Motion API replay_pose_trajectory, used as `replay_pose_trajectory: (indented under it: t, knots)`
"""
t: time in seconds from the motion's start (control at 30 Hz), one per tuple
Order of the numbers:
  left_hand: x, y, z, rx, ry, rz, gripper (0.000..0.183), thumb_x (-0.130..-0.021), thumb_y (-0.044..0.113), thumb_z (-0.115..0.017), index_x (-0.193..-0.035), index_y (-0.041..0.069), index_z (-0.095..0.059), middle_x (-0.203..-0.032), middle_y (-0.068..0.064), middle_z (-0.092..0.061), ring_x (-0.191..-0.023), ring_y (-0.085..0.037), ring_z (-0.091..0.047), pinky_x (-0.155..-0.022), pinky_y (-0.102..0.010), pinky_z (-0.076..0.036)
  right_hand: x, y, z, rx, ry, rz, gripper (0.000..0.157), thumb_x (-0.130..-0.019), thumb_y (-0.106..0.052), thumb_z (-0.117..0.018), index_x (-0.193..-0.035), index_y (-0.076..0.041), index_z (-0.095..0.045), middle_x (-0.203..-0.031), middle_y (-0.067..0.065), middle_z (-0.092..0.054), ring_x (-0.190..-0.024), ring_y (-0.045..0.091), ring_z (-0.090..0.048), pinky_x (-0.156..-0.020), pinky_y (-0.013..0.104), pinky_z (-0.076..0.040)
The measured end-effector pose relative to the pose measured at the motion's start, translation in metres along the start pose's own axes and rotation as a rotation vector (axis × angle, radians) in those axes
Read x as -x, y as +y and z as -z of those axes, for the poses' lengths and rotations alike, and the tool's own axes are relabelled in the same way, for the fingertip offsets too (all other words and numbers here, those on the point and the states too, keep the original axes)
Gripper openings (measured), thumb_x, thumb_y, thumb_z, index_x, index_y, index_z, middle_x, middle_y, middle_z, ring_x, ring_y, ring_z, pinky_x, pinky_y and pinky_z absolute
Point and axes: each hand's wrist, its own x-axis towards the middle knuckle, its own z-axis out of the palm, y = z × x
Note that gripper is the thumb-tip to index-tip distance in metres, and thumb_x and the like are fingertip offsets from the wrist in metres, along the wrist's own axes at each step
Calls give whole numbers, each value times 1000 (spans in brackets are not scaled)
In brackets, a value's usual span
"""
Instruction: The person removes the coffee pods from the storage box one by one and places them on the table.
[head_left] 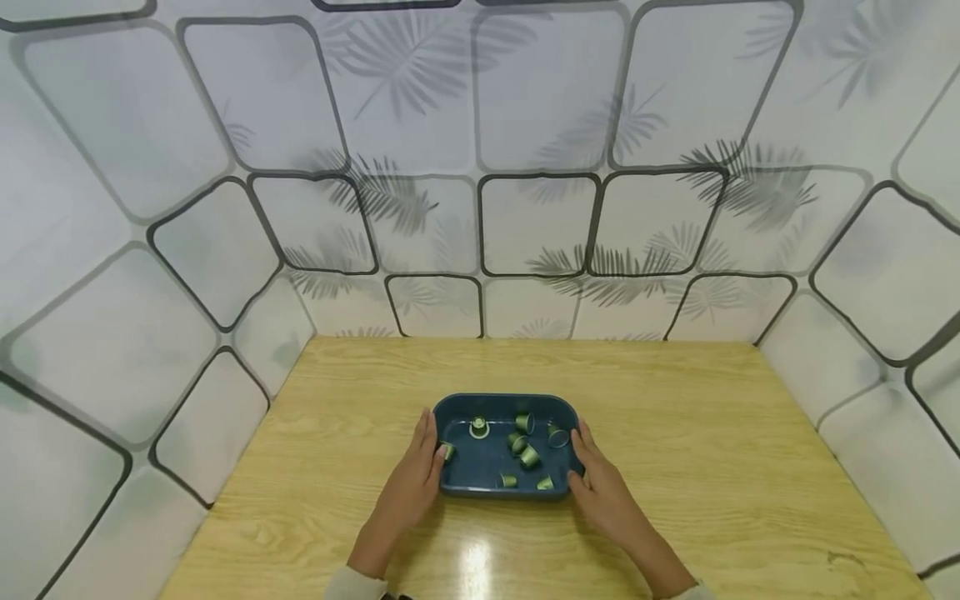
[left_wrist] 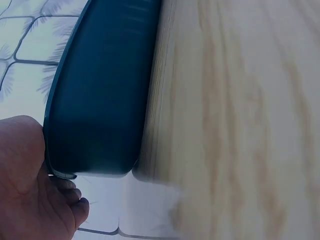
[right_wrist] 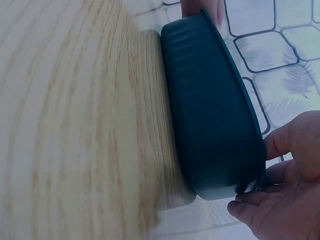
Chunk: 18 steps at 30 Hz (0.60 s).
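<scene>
A dark blue rectangular tray [head_left: 480,460] sits at the middle of the table, with several small green coffee capsules inside. One capsule [head_left: 478,427] stands rim down near the back left; others, such as the capsule [head_left: 529,456] right of centre, lie tipped over. At the tray's left end my left hand [head_left: 408,487] grips the rim, its thumb beside a capsule [head_left: 447,451]. My right hand [head_left: 606,500] grips the opposite end, thumb near the front corner. Both wrist views show the tray's smooth outer wall [left_wrist: 102,95], with fingers [right_wrist: 247,207] at its end.
Light wood-grain table [head_left: 337,433] spreads around the tray. Patterned white panels [head_left: 540,225] with grey outlines and leaf prints rise at the back and both sides. A light glare [head_left: 475,567] shows on the wood in front of the tray.
</scene>
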Motion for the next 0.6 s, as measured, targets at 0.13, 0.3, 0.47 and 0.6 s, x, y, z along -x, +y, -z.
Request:
replay_pose_trajectory:
  t: [0.13,0.3,0.47,0.6]
  knots:
    - [-1,0,2,0,-25,-1,64,-111,24,-42,-159,-6,-14,-168,-18,-5,-152,-34,-20,-118,-51,-29,0,0,1,9,2,-6,63,-103,-3,-54,-156,8,-22,-168,15,-2,-77,29,-64,-93,38,-48]
    - [-4,1,5,-71,-56,-24,66,-111,30,-43,-160,-4,-14,-169,-15,-3,-152,-33,-21,-115,-49,-35,-1,1,1,3,-10,-20,64,-103,-4,-53,-157,7,-20,-168,12,1,-69,25,-64,-96,39,-47]
    - [-6,1,6,-145,-97,-50,69,-111,34,-44,-159,-5,-15,-169,-16,-2,-151,-33,-23,-113,-47,-39,-2,1,0,15,-7,20,65,-103,-4,-55,-155,11,-20,-167,19,0,-149,38,-14,-116,55,-29]
    - [-7,0,5,-167,-127,-46,72,-110,38,-43,-160,-5,-13,-169,-15,2,-149,-34,-30,-108,-46,-44,-2,0,1,77,31,32,63,-103,-8,-57,-154,10,-26,-166,20,-7,-132,44,-50,-107,48,-45]
